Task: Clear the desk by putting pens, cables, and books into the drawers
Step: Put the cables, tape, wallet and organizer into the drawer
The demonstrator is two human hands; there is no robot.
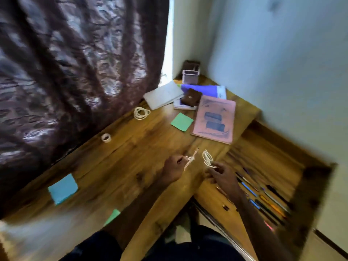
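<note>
1. My right hand [223, 176] pinches a looped bundle of white cable [207, 159], and the loops stand up above its fingers.
2. My left hand [174, 166] is curled round a knotted length of the same white cord, with a plug tip poking out beyond its knuckles. The blur hides whether the two parts join.
3. The hands are close together but not touching, and they hold the cable above the near edge of the desk [131, 153].
4. Just right of my right hand the drawer [318, 185] is open. Pens [263, 200] lie side by side in it, beside my right forearm.
5. Beyond the right hand a pink book [214, 121] lies flat, with a green note [181, 122] just left of it.
6. Farther out are a white notebook [162, 97], a purple book [203, 89] and a brown wallet [191, 97] on top of the pile. A holder [190, 76] stands in the corner.
7. Beyond and left of my left hand a second cable [141, 113] lies coiled on the desk. A tape roll [106, 137] sits nearer, also to the left.
8. Left of my left forearm lies a blue pad [63, 188], and a green slip [113, 216] is closer to me.
9. A dark curtain [75, 72] hangs far to the left of the hands, and a pale wall [282, 72] rises beyond the drawer.
</note>
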